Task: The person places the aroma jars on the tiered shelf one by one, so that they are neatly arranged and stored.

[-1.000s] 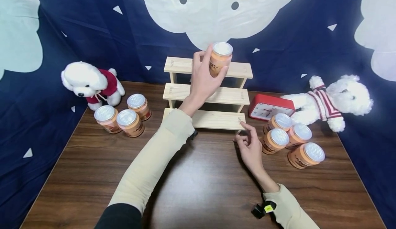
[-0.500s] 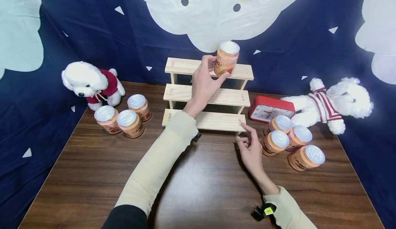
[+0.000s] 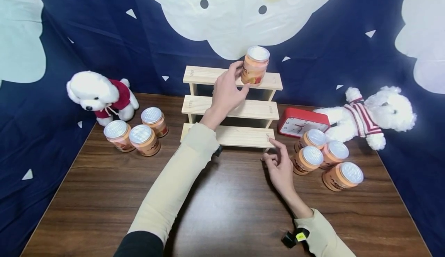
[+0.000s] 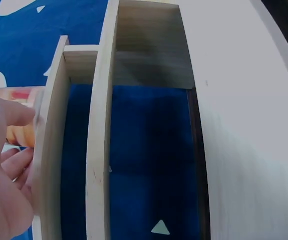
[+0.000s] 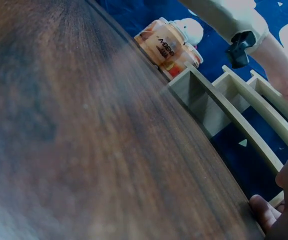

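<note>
An orange jar (image 3: pixel 255 67) with a silvery lid stands upright at the right part of the top step of a pale three-step wooden stand (image 3: pixel 243 136). My left hand (image 3: pixel 227 89) is at the jar's left side, its forefinger against it and the thumb low in front. Fingers lie beside the jar (image 4: pixel 21 132) at the top board in the left wrist view; whether they press it is hard to see. My right hand (image 3: pixel 282 170) touches the right end of the bottom step with its forefinger, the thumb (image 5: pixel 265 214) lower down by the same end.
Three matching jars (image 3: pixel 145 140) stand left, before a white toy dog (image 3: pixel 101 95) in a red top. At right are several more jars (image 3: pixel 307 160), a red clock (image 3: pixel 303 122) and a white plush toy (image 3: pixel 368 114) lying down. A navy cloth (image 3: pixel 156 25) hangs behind.
The jar has shifted right along the top step and come to stand there. My left thumb has drawn back from the jar's front. The right hand stays put.
</note>
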Demonstrator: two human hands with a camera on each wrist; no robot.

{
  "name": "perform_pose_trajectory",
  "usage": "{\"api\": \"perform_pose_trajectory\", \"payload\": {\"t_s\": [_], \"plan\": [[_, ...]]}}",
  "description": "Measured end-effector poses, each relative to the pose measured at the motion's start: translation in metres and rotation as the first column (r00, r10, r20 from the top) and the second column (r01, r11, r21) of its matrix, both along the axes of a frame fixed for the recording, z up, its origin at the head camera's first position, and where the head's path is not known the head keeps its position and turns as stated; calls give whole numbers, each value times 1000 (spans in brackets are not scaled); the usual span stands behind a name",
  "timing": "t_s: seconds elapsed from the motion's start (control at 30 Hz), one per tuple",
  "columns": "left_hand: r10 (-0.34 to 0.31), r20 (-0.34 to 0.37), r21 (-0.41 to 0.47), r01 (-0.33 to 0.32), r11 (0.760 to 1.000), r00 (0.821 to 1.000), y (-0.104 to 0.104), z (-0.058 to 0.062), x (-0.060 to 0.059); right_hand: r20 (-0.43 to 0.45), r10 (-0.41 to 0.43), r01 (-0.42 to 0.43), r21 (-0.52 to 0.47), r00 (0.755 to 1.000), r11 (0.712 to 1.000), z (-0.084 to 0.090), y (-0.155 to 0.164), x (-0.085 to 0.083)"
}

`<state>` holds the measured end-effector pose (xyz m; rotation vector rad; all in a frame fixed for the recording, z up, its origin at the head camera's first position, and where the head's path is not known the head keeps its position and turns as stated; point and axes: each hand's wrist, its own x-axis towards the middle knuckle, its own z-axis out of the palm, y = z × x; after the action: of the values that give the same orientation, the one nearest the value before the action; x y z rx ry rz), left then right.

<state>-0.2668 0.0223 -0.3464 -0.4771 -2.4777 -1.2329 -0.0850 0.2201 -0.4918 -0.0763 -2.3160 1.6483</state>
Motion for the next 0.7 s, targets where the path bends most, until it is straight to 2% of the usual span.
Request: {"api": "perform_pose_trajectory", "payload": {"t_s": [0.1,0.37,0.6,0.7], "plan": [[11,2,-8,-11,1000,1000,4,-1,0,2,0,0,0,1000,1000,-1,0,0],[43,-80,-23,-45,999,996,21,-9,3,10,6,-6,6,1000,1000,-3,1,2],[91,-124,-56,-99,993,988,36,-9,3,8,1,-1,7,1000,1000,-2,0,0],[123,-118,-68,-131,989,985,42,-8,4,7,-2,2,8,1000,1000,-2,1,0]]}}
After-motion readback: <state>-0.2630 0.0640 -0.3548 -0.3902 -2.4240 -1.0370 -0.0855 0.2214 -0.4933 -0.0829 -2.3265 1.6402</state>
